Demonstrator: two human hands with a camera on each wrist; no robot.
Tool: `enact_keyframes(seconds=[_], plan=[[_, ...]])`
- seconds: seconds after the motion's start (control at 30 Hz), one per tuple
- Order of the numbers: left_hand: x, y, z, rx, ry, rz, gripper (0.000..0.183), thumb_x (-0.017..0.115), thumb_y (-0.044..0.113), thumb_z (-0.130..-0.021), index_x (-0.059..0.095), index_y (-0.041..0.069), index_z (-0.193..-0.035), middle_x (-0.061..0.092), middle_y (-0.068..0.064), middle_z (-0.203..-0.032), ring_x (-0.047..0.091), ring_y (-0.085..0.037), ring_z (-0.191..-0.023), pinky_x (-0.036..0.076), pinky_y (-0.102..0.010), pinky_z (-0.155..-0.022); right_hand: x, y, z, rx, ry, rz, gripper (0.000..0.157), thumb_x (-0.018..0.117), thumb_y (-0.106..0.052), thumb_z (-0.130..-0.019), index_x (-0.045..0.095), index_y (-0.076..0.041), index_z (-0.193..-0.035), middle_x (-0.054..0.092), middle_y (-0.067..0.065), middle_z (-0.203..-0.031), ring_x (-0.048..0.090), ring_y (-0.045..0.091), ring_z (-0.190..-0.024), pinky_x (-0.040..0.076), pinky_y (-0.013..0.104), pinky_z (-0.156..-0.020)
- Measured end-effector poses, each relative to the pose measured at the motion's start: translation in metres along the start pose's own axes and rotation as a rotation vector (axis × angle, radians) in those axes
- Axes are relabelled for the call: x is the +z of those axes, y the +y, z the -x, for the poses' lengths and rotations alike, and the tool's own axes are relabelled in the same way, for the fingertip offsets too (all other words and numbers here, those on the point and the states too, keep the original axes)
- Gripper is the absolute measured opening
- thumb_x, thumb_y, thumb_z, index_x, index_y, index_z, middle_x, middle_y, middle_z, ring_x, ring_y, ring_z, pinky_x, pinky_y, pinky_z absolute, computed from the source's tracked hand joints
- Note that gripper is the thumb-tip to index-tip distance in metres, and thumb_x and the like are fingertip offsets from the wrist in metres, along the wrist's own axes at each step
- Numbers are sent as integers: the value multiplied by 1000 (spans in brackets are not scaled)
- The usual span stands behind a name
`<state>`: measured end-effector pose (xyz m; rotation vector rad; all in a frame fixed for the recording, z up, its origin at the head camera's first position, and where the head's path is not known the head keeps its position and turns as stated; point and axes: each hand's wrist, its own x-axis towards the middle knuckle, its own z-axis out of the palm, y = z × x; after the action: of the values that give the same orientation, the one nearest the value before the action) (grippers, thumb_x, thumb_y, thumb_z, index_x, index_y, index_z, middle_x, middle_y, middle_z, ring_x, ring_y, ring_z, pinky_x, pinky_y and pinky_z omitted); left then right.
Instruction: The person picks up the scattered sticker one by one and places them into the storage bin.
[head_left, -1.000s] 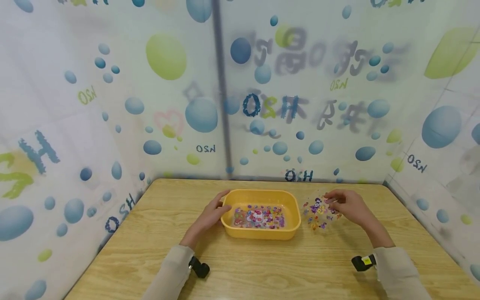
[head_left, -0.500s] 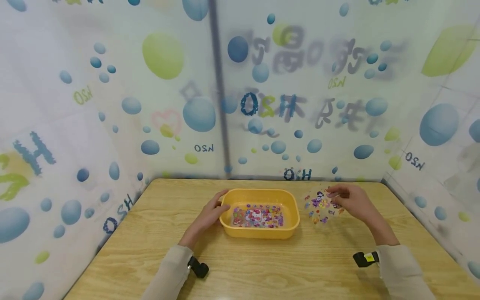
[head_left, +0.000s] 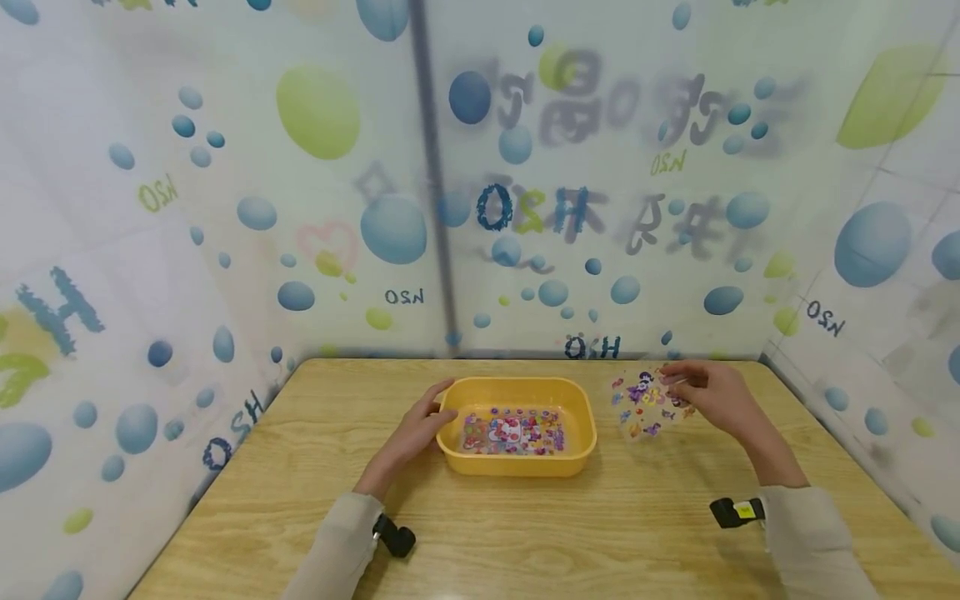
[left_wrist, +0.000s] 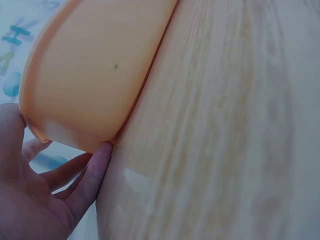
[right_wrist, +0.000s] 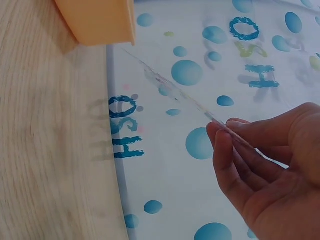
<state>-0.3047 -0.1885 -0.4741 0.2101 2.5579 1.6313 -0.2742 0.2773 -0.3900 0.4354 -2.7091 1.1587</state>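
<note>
In the head view a yellow plastic tub (head_left: 517, 465) stands on the table, with colourful sticker sheets (head_left: 510, 433) lying flat inside. My left hand (head_left: 412, 429) grips the tub's left end, thumb over the rim and fingers on the outer wall. From the left wrist, the fingers (left_wrist: 97, 167) touch the tub's end low down, near the tabletop. To the right of the tub, my right hand (head_left: 712, 400) pinches a clear sticker sheet (head_left: 637, 404) dotted with small colourful figures. The right wrist view shows this sheet (right_wrist: 175, 92) nearly edge-on, between thumb and fingers, above the table.
The wooden table (head_left: 480, 533) runs up to a pale printed curtain (head_left: 360, 325) at the back, with similar curtains along both sides. Each wrist carries a black strapped camera, such as the left one (head_left: 396, 537).
My right hand has lifted the clear sticker sheet slightly and carried it a little right, away from the tub. The left hand keeps its grip on the tub. The head view has shifted slightly.
</note>
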Motion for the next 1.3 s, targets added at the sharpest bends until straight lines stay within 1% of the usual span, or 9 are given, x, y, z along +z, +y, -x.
enact_keyframes(seconds=[0.2, 0.4, 0.67, 0.87, 1.0, 1.07, 1.17, 1.23, 1.3], plan=[[0, -1, -1, -3, 2, 3, 54, 55, 31, -97, 35, 40, -146, 56, -16, -120, 59, -25, -93, 53, -31, -68, -5, -9, 0, -10, 52, 25, 27, 52, -9, -97, 63, 0, -120, 68, 21, -109, 65, 6, -77, 54, 27, -60], [0, 0, 0, 6, 1, -8, 53, 54, 32, -97, 34, 40, -146, 54, -14, -123, 57, -24, -98, 53, -31, -72, -7, -19, 2, -9, 93, 23, 27, 54, -17, -98, 64, -4, -119, 69, 18, -105, 64, 5, -74, 53, 26, -59], [0, 0, -1, -14, 6, 9, 53, 54, 32, -97, 34, 42, -145, 55, -15, -118, 58, -24, -90, 53, -30, -66, -1, -33, -2, -33, 128, -26, 27, 58, -23, -97, 65, -9, -119, 70, 13, -106, 66, 5, -75, 54, 26, -61], [-1, 0, -1, -8, 1, 2, 54, 54, 30, -97, 33, 38, -147, 55, -18, -120, 59, -23, -90, 53, -30, -65, 22, -48, -12, -52, 100, -85, 26, 59, -13, -95, 64, -6, -120, 69, 18, -109, 68, 9, -79, 56, 27, -63], [-2, 0, 1, -15, 2, 6, 53, 54, 31, -97, 34, 39, -146, 55, -16, -118, 59, -23, -87, 53, -30, -63, 42, -61, -21, -39, 58, -113, 26, 59, -12, -95, 65, -5, -119, 69, 18, -110, 69, 17, -82, 55, 27, -63], [-3, 6, 5, -11, -9, 10, 54, 54, 28, -98, 33, 35, -148, 55, -18, -119, 59, -25, -90, 53, -31, -65, 54, -67, -26, -40, 28, -134, 26, 60, -13, -95, 66, -4, -118, 69, 17, -109, 69, 20, -83, 55, 27, -63], [-2, 6, 5, -1, -13, 10, 55, 54, 28, -98, 33, 33, -149, 55, -18, -122, 59, -27, -95, 54, -32, -69, 71, -77, -34, -42, -22, -170, 25, 60, -12, -94, 67, -4, -117, 69, 16, -108, 69, 22, -84, 56, 28, -65], [-2, 6, 5, 3, -15, 7, 55, 54, 28, -98, 33, 33, -148, 54, -17, -124, 59, -29, -99, 54, -33, -72, 83, -84, -39, -47, -50, -171, 25, 61, -12, -93, 67, -4, -116, 70, 14, -108, 69, 21, -85, 57, 29, -67], [-1, 0, 1, 15, -5, 0, 54, 54, 31, -97, 34, 37, -147, 54, -16, -125, 58, -28, -100, 54, -32, -72, 93, -91, -43, -44, -73, -167, 24, 61, -11, -92, 68, -6, -114, 70, 11, -107, 68, 19, -86, 57, 30, -68]])
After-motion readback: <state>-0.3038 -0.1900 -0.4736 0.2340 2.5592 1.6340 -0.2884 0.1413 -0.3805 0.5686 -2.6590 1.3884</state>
